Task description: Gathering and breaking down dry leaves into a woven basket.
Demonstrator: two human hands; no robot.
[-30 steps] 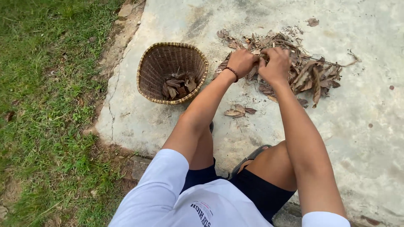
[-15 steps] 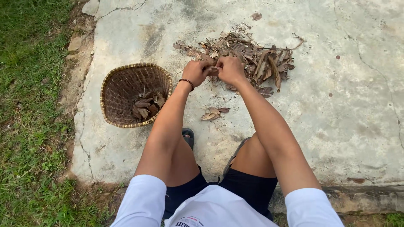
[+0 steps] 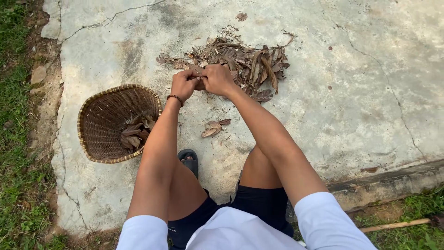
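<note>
**A:** where's the camera sitting for this one?

**B:** just one view, it's riding on the person's head and looking steeply down past their white shirt and knees at the concrete slab [image 3: 323,92].

**A:** how close is it getting?

**B:** about arm's reach. Both forearms are running up the middle of the frame, grass is showing along the left edge and bottom right corner. No second view is sharing anything with it.
</note>
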